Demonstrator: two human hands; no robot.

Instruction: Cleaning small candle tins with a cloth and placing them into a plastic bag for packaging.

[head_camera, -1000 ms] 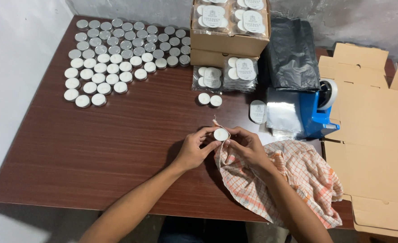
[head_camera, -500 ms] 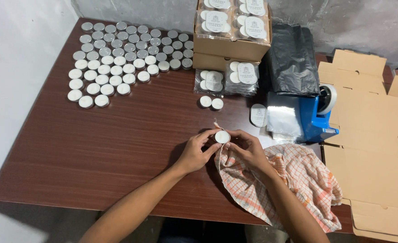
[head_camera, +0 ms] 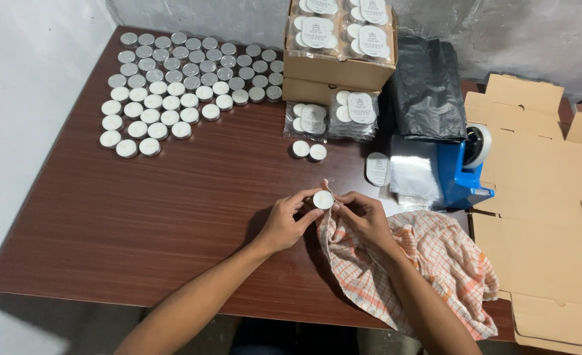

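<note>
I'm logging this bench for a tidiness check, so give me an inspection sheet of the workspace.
Surface: dark wooden table, bare at front left.
Job's things: one small white tealight; checked cloth under it.
Clutter: rows of tealights, two loose tealights, packed cartons, black bag, blue tape dispenser, flat cardboard.
Grippers: left hand and right hand hold the tealight in their fingers.
Cables: nothing seen.
Surroundings: white wall left, grey wall behind.

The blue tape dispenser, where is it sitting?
The blue tape dispenser sits at the table's right, below the black plastic bag, beside the flat cardboard.
</note>
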